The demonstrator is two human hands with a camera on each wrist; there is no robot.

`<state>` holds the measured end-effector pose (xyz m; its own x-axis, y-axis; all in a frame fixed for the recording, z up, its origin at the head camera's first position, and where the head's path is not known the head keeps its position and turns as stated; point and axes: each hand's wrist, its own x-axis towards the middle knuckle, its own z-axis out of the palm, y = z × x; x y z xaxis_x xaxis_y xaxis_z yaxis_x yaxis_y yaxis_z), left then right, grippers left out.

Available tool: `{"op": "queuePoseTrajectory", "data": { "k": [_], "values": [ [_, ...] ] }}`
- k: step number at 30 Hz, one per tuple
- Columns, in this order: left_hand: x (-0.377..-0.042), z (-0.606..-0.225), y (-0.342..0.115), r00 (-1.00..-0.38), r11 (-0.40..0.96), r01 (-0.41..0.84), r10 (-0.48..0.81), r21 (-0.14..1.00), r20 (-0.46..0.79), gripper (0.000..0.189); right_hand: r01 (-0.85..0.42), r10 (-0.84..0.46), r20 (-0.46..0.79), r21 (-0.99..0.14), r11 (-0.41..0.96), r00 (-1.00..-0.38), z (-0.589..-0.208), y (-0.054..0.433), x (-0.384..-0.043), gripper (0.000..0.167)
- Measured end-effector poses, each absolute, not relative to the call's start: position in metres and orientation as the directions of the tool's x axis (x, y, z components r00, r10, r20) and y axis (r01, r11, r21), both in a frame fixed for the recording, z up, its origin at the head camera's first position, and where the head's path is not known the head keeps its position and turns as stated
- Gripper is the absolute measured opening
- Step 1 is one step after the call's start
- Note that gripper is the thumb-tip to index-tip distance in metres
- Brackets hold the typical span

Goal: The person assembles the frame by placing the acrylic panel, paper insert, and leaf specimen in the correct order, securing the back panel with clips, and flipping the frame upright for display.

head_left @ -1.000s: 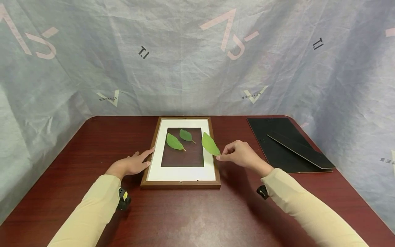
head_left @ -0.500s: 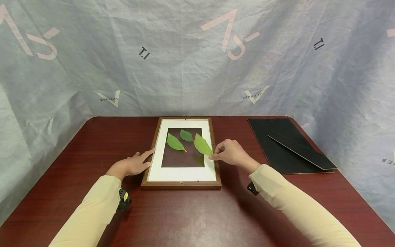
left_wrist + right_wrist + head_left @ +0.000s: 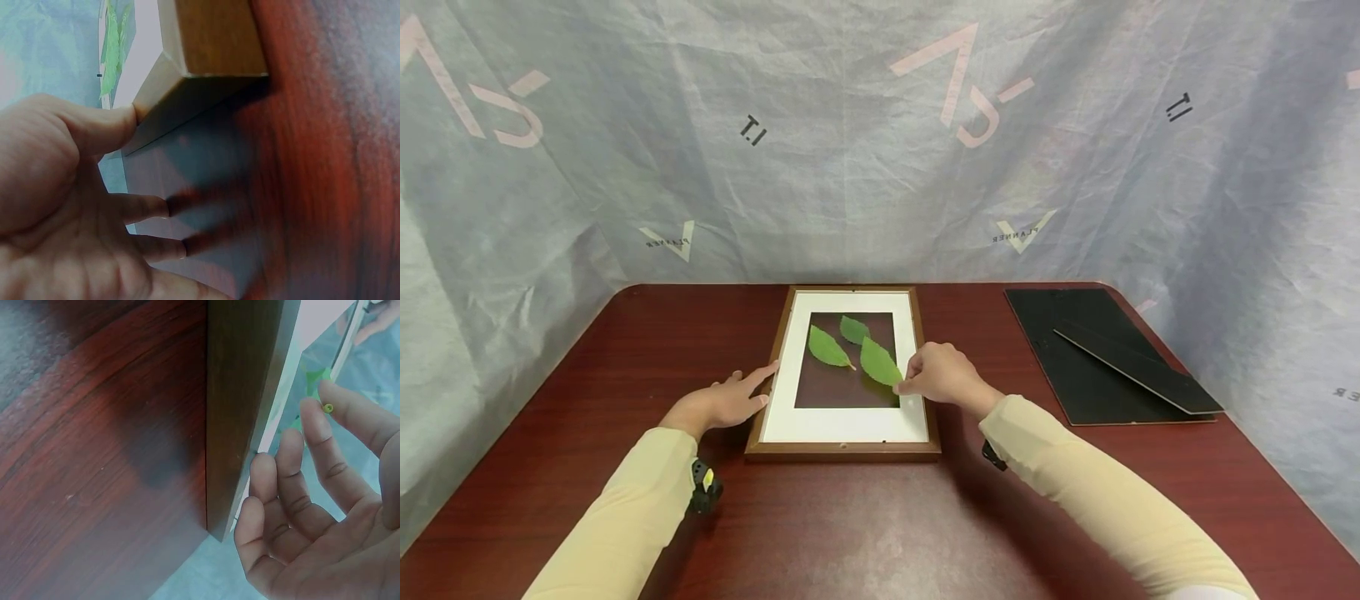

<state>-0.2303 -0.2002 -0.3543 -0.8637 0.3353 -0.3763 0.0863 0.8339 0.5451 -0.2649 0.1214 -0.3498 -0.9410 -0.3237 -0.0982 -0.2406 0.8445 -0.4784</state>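
Observation:
A brown wooden picture frame (image 3: 842, 455) with a white mat (image 3: 778, 423) lies flat on the table. Over the mat's dark window lie a green leaf (image 3: 827, 346) at the left and a smaller, darker leaf (image 3: 853, 329) near the top. My right hand (image 3: 943, 372) pinches the stem of a third, lighter leaf (image 3: 878, 362) between thumb and index finger, above the window's right side. In the right wrist view the stem end (image 3: 328, 408) shows between the fingertips. My left hand (image 3: 722, 402) rests against the frame's left edge with fingers extended; its thumb touches the rim in the left wrist view.
A black backing board (image 3: 1075, 333) lies at the right of the dark red table (image 3: 857, 533). Its folded-out stand flap (image 3: 1138, 367) sticks up at an angle. A grey printed sheet (image 3: 850, 167) hangs behind and along both sides.
My right hand has moved left and slightly down, carrying the lighter leaf from the frame's right border to over the window. The left hand stays at the frame's edge.

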Motion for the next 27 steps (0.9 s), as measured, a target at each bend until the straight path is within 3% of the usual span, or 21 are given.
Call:
{"op": "queuePoseTrajectory", "data": {
  "k": [11, 27],
  "values": [
    [-0.232, -0.355, -0.201, -0.864, 0.838, 0.103, 0.342, 0.536, -0.368, 0.06, -0.238, -0.309, -0.109, -0.421, 0.875, -0.945, -0.355, 0.108, -0.269, 0.049],
    [-0.231, -0.354, -0.2, -0.865, 0.837, 0.105, 0.344, 0.538, -0.366, 0.06, -0.297, -0.341, -0.102, -0.305, 0.905, -0.934, -0.354, 0.102, -0.267, 0.052]
  ]
}}
